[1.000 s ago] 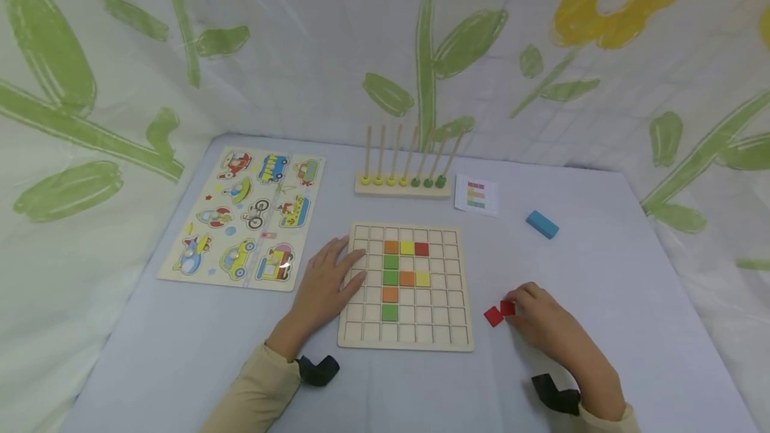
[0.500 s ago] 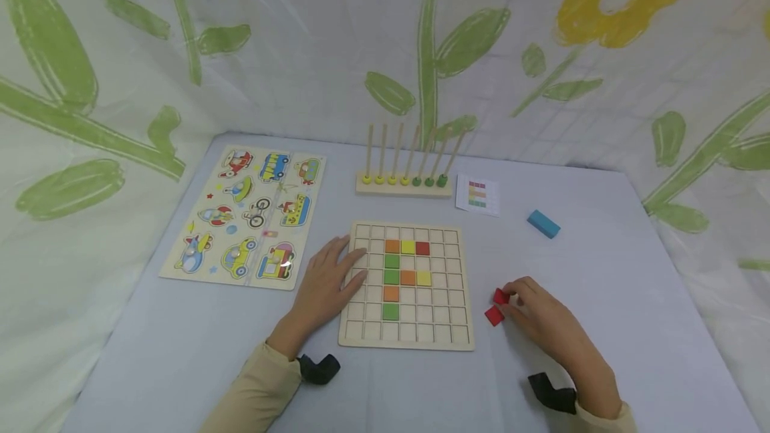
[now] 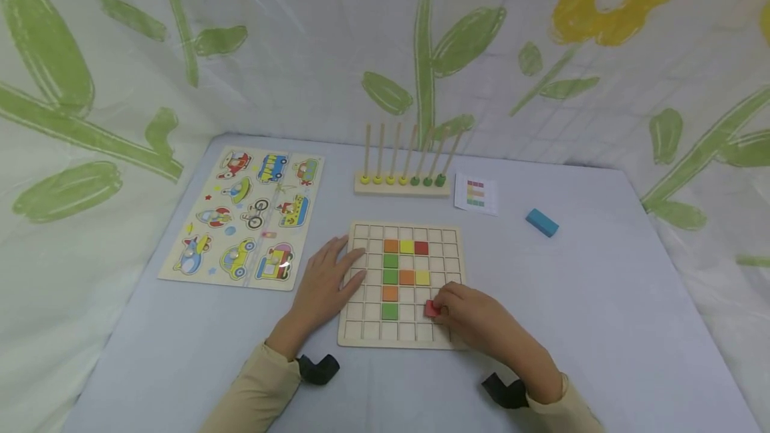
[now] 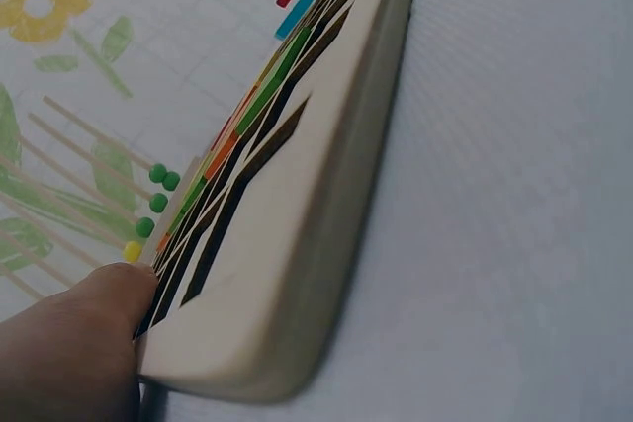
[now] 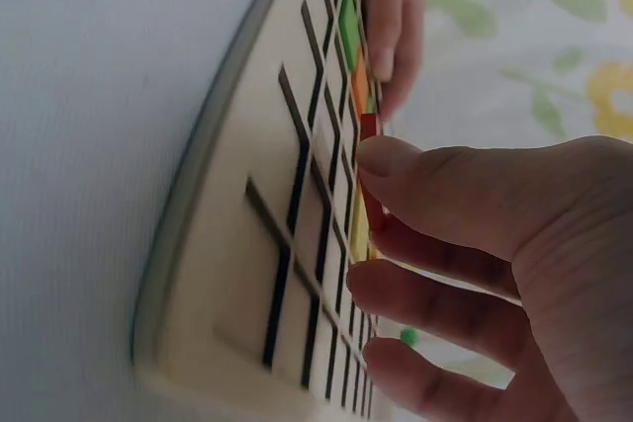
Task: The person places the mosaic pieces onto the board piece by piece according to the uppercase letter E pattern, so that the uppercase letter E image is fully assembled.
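My right hand [image 3: 478, 319] pinches a red square tile [image 3: 430, 309] between thumb and fingers over the lower right of the wooden grid board [image 3: 445, 346]. In the right wrist view the thumb lies against the red tile [image 5: 371, 185], with the other fingers apart from it. Whether a second red tile is in the hand or hidden beneath it, I cannot tell. My left hand [image 3: 325, 282] rests on the board's left edge, fingers spread. Several orange, yellow, red and green tiles sit in the grid, among them a green tile [image 3: 390, 311].
A picture puzzle board [image 3: 240, 219] lies at the left. Behind the grid stand a peg rack [image 3: 403, 187] with yellow and green beads and a pattern card [image 3: 476, 194]. A blue block [image 3: 543, 222] lies at the right.
My right hand has moved left from the table beside the board to over its lower right, carrying a red tile. The two red tiles seen earlier on the table no longer show there. The left hand stays put.
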Available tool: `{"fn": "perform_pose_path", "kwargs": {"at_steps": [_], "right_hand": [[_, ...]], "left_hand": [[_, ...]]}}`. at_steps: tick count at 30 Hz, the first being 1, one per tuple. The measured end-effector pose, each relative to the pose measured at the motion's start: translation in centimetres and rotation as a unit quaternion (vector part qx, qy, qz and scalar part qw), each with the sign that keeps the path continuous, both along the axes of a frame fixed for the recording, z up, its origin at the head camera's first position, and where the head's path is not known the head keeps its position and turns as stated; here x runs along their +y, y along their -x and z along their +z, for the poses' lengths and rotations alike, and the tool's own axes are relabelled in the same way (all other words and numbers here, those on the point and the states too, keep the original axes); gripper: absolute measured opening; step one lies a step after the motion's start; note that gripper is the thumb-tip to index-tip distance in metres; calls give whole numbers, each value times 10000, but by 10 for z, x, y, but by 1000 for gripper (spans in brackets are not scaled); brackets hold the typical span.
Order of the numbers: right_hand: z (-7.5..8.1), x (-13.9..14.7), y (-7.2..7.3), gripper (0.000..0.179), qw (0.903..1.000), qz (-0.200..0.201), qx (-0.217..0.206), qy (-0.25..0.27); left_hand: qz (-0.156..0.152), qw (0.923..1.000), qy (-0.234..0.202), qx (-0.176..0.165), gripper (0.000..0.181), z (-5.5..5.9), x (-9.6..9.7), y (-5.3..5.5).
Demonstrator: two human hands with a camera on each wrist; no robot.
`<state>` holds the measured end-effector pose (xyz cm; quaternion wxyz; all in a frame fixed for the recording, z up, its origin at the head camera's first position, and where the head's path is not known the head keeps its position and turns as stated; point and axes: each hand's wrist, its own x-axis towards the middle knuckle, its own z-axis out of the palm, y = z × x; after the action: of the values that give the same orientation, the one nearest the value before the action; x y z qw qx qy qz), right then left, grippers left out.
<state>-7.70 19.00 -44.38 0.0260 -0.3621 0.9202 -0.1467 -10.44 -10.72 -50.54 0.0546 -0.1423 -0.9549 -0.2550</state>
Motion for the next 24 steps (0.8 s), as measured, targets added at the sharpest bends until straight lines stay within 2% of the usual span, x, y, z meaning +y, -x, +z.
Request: {"fn": "perform_pose_path", "kwargs": {"at_steps": [3,10,18,24], "right_hand": [[-1,-10,0,14,9997,208,-3,85],[-7,-23,0,18,9994,294,-160,97],[-10,-32,3,17,9981,532,158,253],[-12,-34,4,15,9974,603,320,238]], "left_hand": [[-4,10000,16,-6,46,0,0,0],[0,10000,-7,-46,47,1,0,0],[-6,10000,-26,-24,46,3,0,0],[-17,10000,-19,-37,47,1,0,1]]}}
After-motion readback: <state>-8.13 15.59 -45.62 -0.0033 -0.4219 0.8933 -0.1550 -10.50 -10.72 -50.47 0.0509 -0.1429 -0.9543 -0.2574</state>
